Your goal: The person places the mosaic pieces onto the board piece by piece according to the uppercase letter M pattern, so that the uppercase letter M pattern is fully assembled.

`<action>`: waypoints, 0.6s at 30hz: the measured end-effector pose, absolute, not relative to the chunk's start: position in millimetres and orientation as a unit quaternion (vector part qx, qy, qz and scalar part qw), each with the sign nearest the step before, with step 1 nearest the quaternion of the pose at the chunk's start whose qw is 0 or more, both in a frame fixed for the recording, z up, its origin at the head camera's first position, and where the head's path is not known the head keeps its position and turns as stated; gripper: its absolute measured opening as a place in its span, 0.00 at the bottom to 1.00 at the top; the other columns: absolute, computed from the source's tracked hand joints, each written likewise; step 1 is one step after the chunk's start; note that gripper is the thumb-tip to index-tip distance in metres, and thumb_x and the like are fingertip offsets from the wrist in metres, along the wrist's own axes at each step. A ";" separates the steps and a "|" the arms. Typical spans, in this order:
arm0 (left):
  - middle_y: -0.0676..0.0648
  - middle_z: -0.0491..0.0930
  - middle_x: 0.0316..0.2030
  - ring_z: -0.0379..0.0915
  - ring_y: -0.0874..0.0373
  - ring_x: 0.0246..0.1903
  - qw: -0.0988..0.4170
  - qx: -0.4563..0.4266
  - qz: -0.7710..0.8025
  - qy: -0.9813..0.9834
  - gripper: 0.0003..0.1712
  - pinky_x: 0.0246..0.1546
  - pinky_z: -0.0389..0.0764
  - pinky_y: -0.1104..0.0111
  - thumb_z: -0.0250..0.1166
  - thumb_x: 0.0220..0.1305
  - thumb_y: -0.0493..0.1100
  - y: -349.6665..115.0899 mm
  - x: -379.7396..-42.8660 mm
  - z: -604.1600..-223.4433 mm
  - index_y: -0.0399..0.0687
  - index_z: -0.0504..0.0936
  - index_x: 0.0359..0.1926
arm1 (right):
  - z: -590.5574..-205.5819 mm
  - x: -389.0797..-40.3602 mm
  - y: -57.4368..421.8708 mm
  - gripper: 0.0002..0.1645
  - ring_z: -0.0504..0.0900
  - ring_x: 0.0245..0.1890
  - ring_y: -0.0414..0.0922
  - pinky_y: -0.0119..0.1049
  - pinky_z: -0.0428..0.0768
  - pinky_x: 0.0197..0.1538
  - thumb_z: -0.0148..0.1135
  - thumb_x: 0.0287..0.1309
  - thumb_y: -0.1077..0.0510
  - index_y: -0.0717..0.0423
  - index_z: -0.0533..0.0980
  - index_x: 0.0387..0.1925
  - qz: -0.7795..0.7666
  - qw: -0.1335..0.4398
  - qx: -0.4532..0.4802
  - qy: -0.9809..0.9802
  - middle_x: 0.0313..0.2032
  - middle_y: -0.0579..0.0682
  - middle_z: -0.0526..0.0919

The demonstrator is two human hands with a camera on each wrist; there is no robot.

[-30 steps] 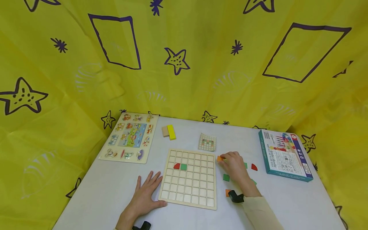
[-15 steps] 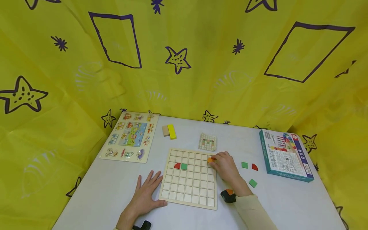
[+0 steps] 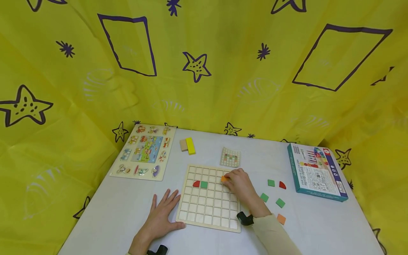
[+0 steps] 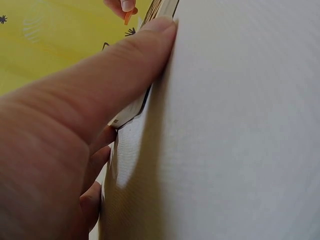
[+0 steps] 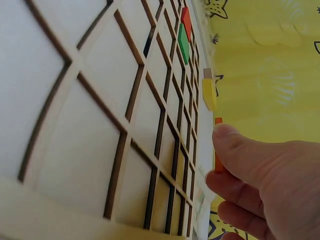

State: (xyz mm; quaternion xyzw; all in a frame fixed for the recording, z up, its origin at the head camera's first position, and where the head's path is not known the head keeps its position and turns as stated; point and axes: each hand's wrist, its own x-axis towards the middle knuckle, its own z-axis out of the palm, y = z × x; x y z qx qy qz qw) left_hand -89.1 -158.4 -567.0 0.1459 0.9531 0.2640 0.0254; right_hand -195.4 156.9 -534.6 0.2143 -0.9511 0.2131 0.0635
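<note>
My right hand [image 3: 243, 186] pinches an orange tile [image 3: 224, 179] between thumb and fingers, above the upper right of a wooden grid board [image 3: 204, 209]. The right wrist view shows the orange tile [image 5: 218, 145] held on edge, apart from the board. In the board's cells lie a red quarter-circle tile [image 3: 196, 183] and, beside it on the right, a green square tile [image 3: 204, 185]. My left hand [image 3: 160, 216] lies with spread, straight fingers at the board's lower left corner, and its thumb [image 4: 135, 60] touches the board's edge.
Several green tiles [image 3: 280, 203], a red quarter-circle [image 3: 282, 185] and an orange tile [image 3: 281, 219] lie right of the board. Behind it is a pattern card [image 3: 230, 157]. A yellow block [image 3: 190, 146], a picture puzzle [image 3: 143, 152] and a teal-edged box [image 3: 317, 171] stand farther out.
My right hand has carried the orange tile leftward from beside the board's right edge to over its upper right cells. The left hand has stayed still.
</note>
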 end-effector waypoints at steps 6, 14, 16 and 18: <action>0.49 0.59 0.72 0.41 0.46 0.73 0.026 0.148 0.262 0.953 0.59 0.66 0.28 0.40 0.70 0.42 0.73 -158.8 -89.0 -566.9 0.48 0.67 0.71 | -536.6 -194.1 147.6 0.14 0.75 0.43 0.51 0.48 0.74 0.48 0.72 0.55 0.53 0.57 0.84 0.40 0.213 0.064 0.232 -0.947 0.39 0.50 0.84; 0.49 0.59 0.72 0.41 0.46 0.73 0.026 0.148 0.264 0.953 0.59 0.66 0.27 0.40 0.70 0.42 0.74 -158.9 -89.1 -567.0 0.49 0.67 0.71 | -539.8 -192.3 136.5 0.14 0.75 0.43 0.49 0.45 0.74 0.49 0.72 0.55 0.53 0.57 0.84 0.39 0.225 0.058 0.250 -0.940 0.38 0.49 0.84; 0.49 0.59 0.72 0.41 0.46 0.73 0.026 0.148 0.265 0.952 0.59 0.66 0.28 0.40 0.70 0.42 0.74 -158.8 -89.2 -567.1 0.49 0.67 0.71 | -540.4 -191.6 134.3 0.14 0.75 0.43 0.49 0.46 0.74 0.49 0.72 0.55 0.52 0.57 0.84 0.39 0.228 0.056 0.255 -0.938 0.38 0.49 0.84; 0.49 0.59 0.72 0.41 0.46 0.73 0.025 0.148 0.265 0.952 0.59 0.66 0.28 0.40 0.70 0.42 0.74 -158.7 -89.2 -567.2 0.49 0.67 0.71 | -541.5 -191.2 132.3 0.14 0.75 0.43 0.49 0.46 0.74 0.49 0.72 0.55 0.52 0.56 0.84 0.39 0.226 0.057 0.260 -0.937 0.38 0.48 0.84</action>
